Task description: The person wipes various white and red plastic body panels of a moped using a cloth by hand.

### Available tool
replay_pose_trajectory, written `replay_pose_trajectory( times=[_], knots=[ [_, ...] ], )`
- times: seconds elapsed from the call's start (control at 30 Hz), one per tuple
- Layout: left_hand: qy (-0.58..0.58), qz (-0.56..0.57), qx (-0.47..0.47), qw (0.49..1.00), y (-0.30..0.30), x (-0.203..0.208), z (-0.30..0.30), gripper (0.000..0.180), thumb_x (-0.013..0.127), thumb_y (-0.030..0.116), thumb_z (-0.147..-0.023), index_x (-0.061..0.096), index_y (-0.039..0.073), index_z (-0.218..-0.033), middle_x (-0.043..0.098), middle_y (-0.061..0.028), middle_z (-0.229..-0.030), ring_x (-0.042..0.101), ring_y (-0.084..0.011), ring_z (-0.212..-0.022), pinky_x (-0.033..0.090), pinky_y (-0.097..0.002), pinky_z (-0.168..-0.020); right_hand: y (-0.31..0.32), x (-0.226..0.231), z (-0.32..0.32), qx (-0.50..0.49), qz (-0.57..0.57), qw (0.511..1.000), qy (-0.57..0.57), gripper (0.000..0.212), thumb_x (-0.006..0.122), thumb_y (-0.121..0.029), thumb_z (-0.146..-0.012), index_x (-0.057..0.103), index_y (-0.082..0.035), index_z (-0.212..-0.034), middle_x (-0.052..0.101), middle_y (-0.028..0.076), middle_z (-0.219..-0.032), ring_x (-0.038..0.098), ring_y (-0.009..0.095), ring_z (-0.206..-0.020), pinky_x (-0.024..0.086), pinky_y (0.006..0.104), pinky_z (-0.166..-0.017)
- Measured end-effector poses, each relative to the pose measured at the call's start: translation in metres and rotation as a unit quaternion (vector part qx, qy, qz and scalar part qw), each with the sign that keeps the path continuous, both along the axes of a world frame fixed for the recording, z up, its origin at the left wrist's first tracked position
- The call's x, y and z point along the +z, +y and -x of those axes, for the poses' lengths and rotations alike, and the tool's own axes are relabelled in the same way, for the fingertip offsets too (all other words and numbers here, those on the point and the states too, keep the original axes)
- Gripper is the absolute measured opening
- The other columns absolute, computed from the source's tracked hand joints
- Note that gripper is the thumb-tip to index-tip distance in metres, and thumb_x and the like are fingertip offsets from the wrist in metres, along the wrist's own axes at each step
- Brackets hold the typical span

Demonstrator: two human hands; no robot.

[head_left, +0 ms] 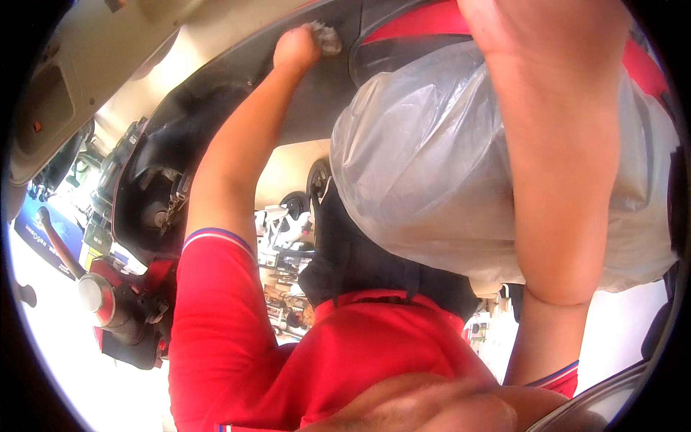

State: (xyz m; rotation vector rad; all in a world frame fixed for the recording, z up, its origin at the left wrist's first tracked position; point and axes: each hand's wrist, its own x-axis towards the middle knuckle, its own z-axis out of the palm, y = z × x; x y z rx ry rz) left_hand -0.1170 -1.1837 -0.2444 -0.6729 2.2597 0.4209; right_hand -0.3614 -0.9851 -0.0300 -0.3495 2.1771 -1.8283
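Observation:
My left hand [296,49] is closed round a crumpled, fuzzy grey-white cloth [327,39]. It presses the cloth against a smooth dark panel [324,90] with red trim [421,21] to its right. My right forearm [554,158] rises close in front of the view. At the top edge my right hand [497,18] is mostly cut off, and its fingers are out of sight. Behind that forearm bulges a large, rounded thing under a wrinkled clear plastic cover [417,151].
A black hollowed housing [155,194] stands left of my left arm. Below it is a red and black device with a round metal cap [96,294]. A blue box [47,234] lies at far left, under a beige panel [79,65]. Several cluttered goods [288,237] show past my body.

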Motion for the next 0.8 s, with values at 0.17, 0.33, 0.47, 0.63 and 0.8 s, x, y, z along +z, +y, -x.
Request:
replay_pose_trajectory(
  times=[0.17,0.33,0.47,0.63,0.8],
  knots=[
    [0.094,-0.012,0.052,0.994,0.012,-0.025,0.000,0.031,0.064,0.024,-0.082,0.056,0.001,-0.101,0.066,-0.0240,-0.099,0.062,-0.0410,-0.100,0.048,-0.0494,-0.087,-0.012,0.005,-0.007,-0.001,0.012,1.000,-0.017,0.017,0.053,-0.009,-0.079,0.064,0.005,-0.075,0.063,0.022,-0.072,0.062,0.034,-0.069,0.049,0.0394,-0.068],
    [0.171,-0.124,0.031,0.977,0.065,-0.003,0.103,0.029,0.063,0.023,-0.082,0.058,0.002,-0.100,0.067,-0.0233,-0.098,0.062,-0.0399,-0.099,0.048,-0.0482,-0.086,-0.022,0.022,-0.012,-0.003,0.019,0.999,-0.045,0.017,0.053,-0.008,-0.078,0.064,0.005,-0.074,0.063,0.023,-0.072,0.062,0.035,-0.070,0.049,0.0403,-0.068],
    [0.206,-0.180,-0.013,0.962,0.098,0.001,0.167,0.028,0.062,0.023,-0.082,0.059,0.002,-0.100,0.067,-0.0228,-0.097,0.063,-0.0390,-0.098,0.048,-0.0473,-0.086,-0.030,0.032,-0.012,-0.014,0.030,0.997,-0.065,0.018,0.052,-0.008,-0.078,0.063,0.005,-0.074,0.063,0.024,-0.072,0.062,0.037,-0.070,0.049,0.0411,-0.069],
    [0.177,-0.162,-0.028,0.970,0.087,-0.003,0.163,0.027,0.061,0.022,-0.082,0.060,0.002,-0.100,0.067,-0.0221,-0.096,0.063,-0.0379,-0.097,0.049,-0.0462,-0.085,-0.050,0.054,-0.016,-0.023,0.060,0.992,-0.113,0.018,0.052,-0.008,-0.078,0.063,0.005,-0.074,0.063,0.025,-0.072,0.062,0.038,-0.071,0.049,0.0421,-0.069],
    [0.122,-0.125,-0.032,0.984,0.053,0.007,0.108,0.026,0.060,0.022,-0.082,0.062,0.003,-0.100,0.068,-0.0214,-0.095,0.064,-0.0368,-0.095,0.049,-0.0451,-0.084,-0.064,0.074,-0.016,-0.054,0.083,0.981,-0.166,0.018,0.052,-0.008,-0.077,0.063,0.005,-0.073,0.063,0.026,-0.072,0.062,0.040,-0.071,0.049,0.0430,-0.070]
  ],
)
